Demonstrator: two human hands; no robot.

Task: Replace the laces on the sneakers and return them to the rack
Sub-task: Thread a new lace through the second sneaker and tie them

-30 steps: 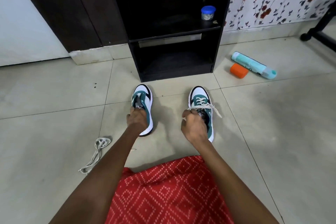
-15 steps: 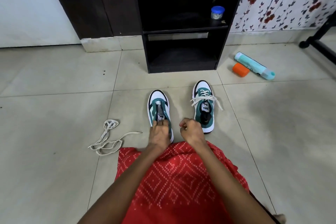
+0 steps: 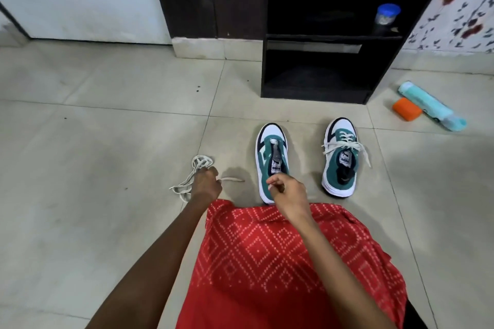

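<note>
Left of the bare sneaker, the left hand is clenched on the tangled lace; lifted as a bunch, it could knot, I'd guess. The right hand hovers over that sneaker's heel, fingers loosely curled and holding nothing, so the shoe may skid on the tile once threading starts.

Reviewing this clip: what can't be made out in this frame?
Head view: whether the left hand grips the loose white lace; its fingers curl underneath.
Heel of the unlaced teal-and-white sneaker, behind the right hand.
Top of the black rack, cut by the upper edge.
Contents of the small blue-lidded jar: too small.
</note>
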